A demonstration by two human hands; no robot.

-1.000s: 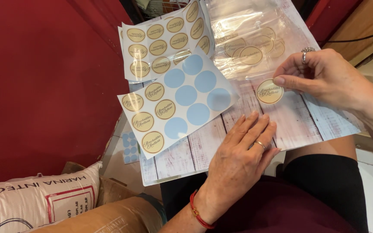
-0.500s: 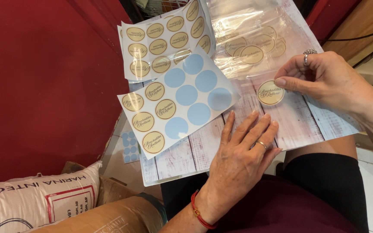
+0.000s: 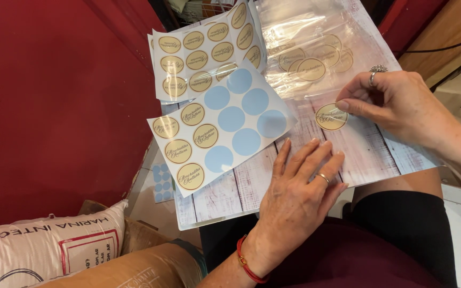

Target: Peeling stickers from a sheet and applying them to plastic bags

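My left hand point(image 3: 301, 184) lies flat, fingers spread, on a clear plastic bag point(image 3: 358, 149) resting on a whitewashed wood-print board point(image 3: 214, 197) across my lap. My right hand point(image 3: 396, 104) presses a round gold sticker point(image 3: 331, 116) onto the bag with its fingertips. To the left lies a sticker sheet point(image 3: 220, 125) with several gold stickers left and several bare blue circles. A fuller sticker sheet point(image 3: 204, 50) sits behind it.
A pile of clear bags with gold stickers point(image 3: 308, 50) lies at the back of the board. A red wall point(image 3: 54, 106) fills the left. A white printed sack point(image 3: 44, 248) and a brown parcel point(image 3: 134, 269) sit at lower left. Cardboard boxes point(image 3: 460, 48) stand at right.
My right hand has shifted slightly, its fingertips now pressing on the sticker's right edge. My left hand stays flat in the same place.
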